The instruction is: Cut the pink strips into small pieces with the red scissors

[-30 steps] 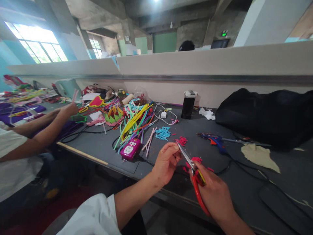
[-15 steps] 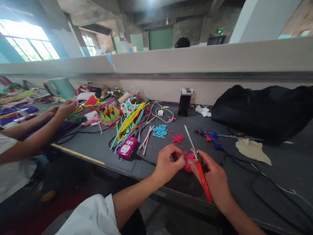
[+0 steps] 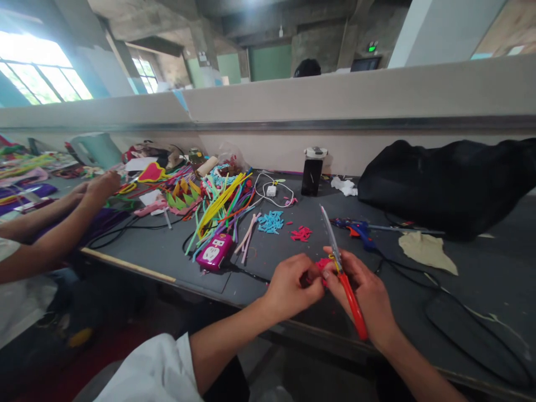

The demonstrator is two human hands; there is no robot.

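Observation:
My right hand (image 3: pixel 368 301) holds a pair of scissors (image 3: pixel 354 306) by its orange-red handles, with the blades pointing up and away from me. My left hand (image 3: pixel 288 285) is closed in a pinch right beside the right fingertips; what it grips is hidden by the fingers. Behind and between both hands lies a pile of pinkish-red fuzzy pieces (image 3: pixel 323 263), partly covered. A smaller heap of short red pieces (image 3: pixel 301 233) sits farther off, and left of it a heap of short blue pieces (image 3: pixel 271 221).
Pipe cleaners (image 3: pixel 221 204) in many colours lie left, behind a purple power socket (image 3: pixel 215 252). A blue glue gun (image 3: pixel 364 234), a beige cloth scrap (image 3: pixel 427 250) and a black bag (image 3: pixel 444 187) are right. A phone (image 3: pixel 312 177) stands upright. Another person's hands (image 3: pixel 98 187) work at left.
The view has shifted slightly. My left fingers have moved closer to the right fingertips, and the scissors have tilted a little, still in my right hand.

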